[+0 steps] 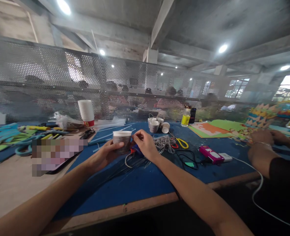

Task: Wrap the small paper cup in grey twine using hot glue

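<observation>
My left hand (105,154) is closed around a paper cup (121,139), thumb across its front. The cup is upright just above the blue table mat, with a white rim and grey-brown wrapping on its side. Against the cup's right side, the fingers of my right hand (144,143) are pinched together; anything between them is too small to make out. Below the hands a pale loop of cord (128,161) hangs near a partly hidden blue and red object (136,150). A tangle of grey cord (165,143) lies right of my right hand, beside yellow-handled scissors (182,143).
Behind are small wrapped cups (154,126), a white cup stack (86,111) and a yellow-labelled bottle (185,117). A phone (59,157) and blue-handled scissors (24,149) lie left. Rightward are a magenta device (211,154), a white cable (261,180) and another person's hands (260,139).
</observation>
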`<state>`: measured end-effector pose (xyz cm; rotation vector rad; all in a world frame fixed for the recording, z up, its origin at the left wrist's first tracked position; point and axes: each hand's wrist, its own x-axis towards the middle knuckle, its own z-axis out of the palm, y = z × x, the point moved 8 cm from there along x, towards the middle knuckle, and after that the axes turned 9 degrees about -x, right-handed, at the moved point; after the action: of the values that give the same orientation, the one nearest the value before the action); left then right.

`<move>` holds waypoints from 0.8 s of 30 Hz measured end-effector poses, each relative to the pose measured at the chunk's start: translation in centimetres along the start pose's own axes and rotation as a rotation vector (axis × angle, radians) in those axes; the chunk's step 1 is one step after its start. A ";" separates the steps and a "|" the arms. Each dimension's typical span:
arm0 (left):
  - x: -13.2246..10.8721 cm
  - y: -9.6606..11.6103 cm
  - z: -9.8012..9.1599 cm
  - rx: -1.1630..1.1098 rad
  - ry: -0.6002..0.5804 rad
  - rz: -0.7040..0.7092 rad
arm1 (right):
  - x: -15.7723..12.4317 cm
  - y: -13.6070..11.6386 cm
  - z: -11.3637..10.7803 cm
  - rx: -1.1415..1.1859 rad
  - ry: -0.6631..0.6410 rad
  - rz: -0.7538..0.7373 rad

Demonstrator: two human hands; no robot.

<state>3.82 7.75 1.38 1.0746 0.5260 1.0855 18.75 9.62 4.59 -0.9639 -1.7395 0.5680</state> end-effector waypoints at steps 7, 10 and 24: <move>0.0 -0.2 -0.1 -0.016 -0.009 -0.018 | -0.1 -0.2 0.2 0.057 -0.024 0.015; 0.0 -0.3 -0.3 -0.023 -0.006 -0.030 | -0.1 -0.3 0.1 0.062 -0.024 0.032; 0.0 -0.1 -0.2 -0.007 -0.036 -0.011 | 0.2 0.2 0.4 0.104 -0.066 0.071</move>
<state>3.76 7.85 1.20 1.0823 0.4991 1.0557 18.44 9.91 4.36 -0.9459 -1.7210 0.7369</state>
